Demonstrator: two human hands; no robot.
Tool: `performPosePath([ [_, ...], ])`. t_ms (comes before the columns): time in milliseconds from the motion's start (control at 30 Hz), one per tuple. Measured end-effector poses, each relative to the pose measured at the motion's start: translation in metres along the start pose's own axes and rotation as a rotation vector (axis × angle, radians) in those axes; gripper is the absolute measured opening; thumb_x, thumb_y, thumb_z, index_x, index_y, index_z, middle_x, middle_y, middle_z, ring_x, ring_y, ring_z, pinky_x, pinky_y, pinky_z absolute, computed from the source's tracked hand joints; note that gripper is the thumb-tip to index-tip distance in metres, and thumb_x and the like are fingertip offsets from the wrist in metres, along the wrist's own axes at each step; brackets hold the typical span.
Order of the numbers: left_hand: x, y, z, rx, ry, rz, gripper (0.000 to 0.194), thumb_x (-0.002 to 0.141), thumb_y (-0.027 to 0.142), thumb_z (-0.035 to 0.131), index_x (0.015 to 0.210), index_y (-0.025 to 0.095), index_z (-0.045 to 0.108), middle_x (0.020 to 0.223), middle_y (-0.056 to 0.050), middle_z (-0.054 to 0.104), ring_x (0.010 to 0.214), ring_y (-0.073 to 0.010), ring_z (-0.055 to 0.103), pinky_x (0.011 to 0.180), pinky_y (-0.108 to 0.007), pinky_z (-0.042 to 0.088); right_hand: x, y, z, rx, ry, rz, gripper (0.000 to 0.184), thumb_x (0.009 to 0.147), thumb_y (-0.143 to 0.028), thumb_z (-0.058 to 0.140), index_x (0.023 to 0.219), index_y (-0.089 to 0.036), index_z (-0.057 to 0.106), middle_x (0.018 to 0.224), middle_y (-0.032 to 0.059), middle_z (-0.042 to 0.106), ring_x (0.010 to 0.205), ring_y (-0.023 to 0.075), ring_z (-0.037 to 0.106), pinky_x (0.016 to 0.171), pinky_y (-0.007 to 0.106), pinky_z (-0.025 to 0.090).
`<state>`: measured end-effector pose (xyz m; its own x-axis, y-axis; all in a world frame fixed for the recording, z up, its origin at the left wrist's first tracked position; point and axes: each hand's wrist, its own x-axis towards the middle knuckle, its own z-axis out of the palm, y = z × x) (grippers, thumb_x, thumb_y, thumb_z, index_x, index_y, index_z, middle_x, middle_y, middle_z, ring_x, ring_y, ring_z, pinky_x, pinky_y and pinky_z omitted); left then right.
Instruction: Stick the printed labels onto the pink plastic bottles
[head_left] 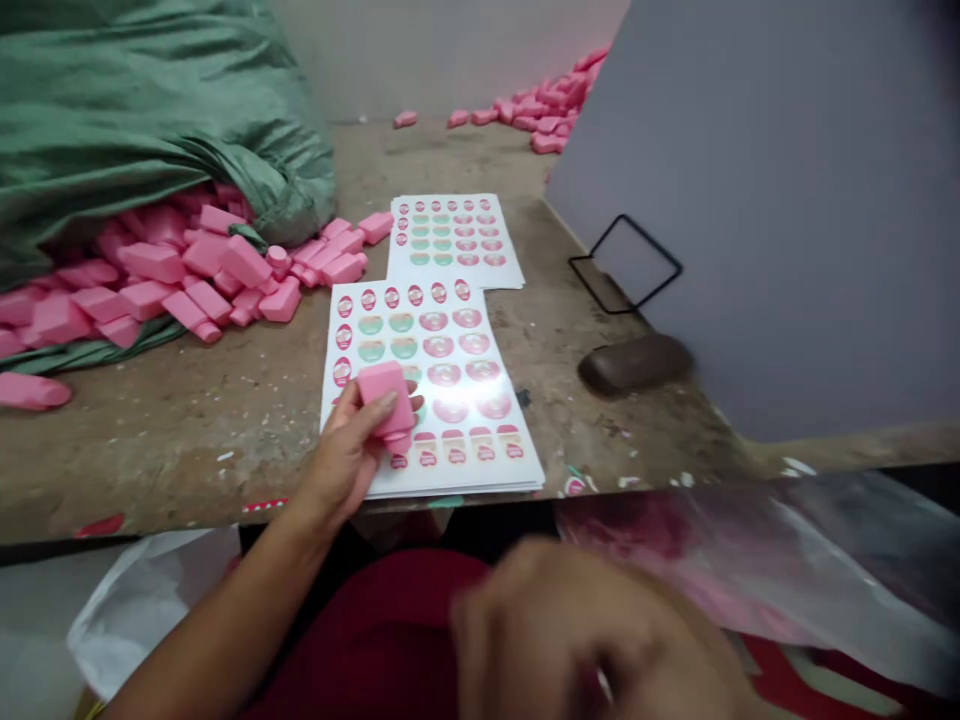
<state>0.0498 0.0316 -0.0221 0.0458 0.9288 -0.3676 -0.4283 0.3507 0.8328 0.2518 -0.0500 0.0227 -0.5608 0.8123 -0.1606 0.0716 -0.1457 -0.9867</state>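
My left hand is closed around a pink plastic block, holding it over the near sticker sheet at the table's front edge. That sheet carries rows of round and oval stickers in pink and green. A second sticker sheet lies just behind it. My right hand is low and close to the camera, blurred by motion, over my red clothing; its fingers do not show clearly.
A heap of pink blocks spills from a green sack at the left. More pink blocks lie at the back. A grey board leans at the right with a black wire stand and a dark oval object. A clear plastic bag lies below.
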Motion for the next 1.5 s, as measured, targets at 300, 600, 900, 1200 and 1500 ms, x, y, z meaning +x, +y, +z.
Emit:
performPosePath([
  [300,0.007,-0.011,-0.002,-0.212,-0.019,-0.118,0.04,0.075,0.024,0.077,0.108,0.018,0.056,0.103,-0.009,0.071,0.102,-0.0265,0.069,0.095,-0.045,0.052,0.07,0.05,-0.017,-0.849,0.453,0.096,0.014,0.088,-0.034,0.054,0.091,-0.024,0.063,0.078,0.0009,0.071,0.069,0.0204,0.063,0.066,0.033,0.039],
  [600,0.007,-0.013,-0.003,-0.178,-0.004,-0.097,0.036,0.076,0.026,0.077,0.106,0.02,0.059,0.102,-0.006,0.07,0.097,-0.0191,0.065,0.082,-0.031,0.051,0.071,0.055,-0.009,-1.168,0.533,-0.103,0.012,0.093,-0.026,0.052,0.085,-0.022,0.061,0.075,-0.0014,0.072,0.059,0.0174,0.06,0.066,0.033,0.031],
  [900,0.006,-0.01,0.0,-0.133,-0.007,-0.106,0.038,0.072,0.03,0.08,0.103,0.02,0.06,0.098,-0.005,0.068,0.086,-0.0157,0.062,0.069,-0.026,0.049,0.073,0.056,-0.009,-1.23,0.542,-0.137,0.016,0.095,-0.025,0.048,0.085,-0.022,0.06,0.074,-0.0016,0.073,0.058,0.0161,0.059,0.067,0.032,0.029],
  [1200,0.008,-0.01,-0.003,-0.117,-0.014,-0.138,0.039,0.072,0.029,0.079,0.106,0.021,0.061,0.103,-0.006,0.068,0.088,-0.0163,0.062,0.074,-0.027,0.051,0.075,0.057,-0.009,-1.244,0.542,-0.082,0.016,0.093,-0.026,0.049,0.083,-0.021,0.061,0.073,0.0004,0.072,0.054,0.0164,0.056,0.067,0.033,0.032],
  [1500,0.011,-0.008,-0.005,-0.23,-0.013,-0.182,0.037,0.076,0.02,0.075,0.108,0.017,0.059,0.102,-0.009,0.07,0.096,-0.0198,0.065,0.083,-0.031,0.051,0.072,0.059,-0.014,-1.076,0.553,-0.049,0.013,0.091,-0.03,0.052,0.086,-0.023,0.061,0.076,0.0004,0.072,0.061,0.018,0.061,0.065,0.032,0.035],
])
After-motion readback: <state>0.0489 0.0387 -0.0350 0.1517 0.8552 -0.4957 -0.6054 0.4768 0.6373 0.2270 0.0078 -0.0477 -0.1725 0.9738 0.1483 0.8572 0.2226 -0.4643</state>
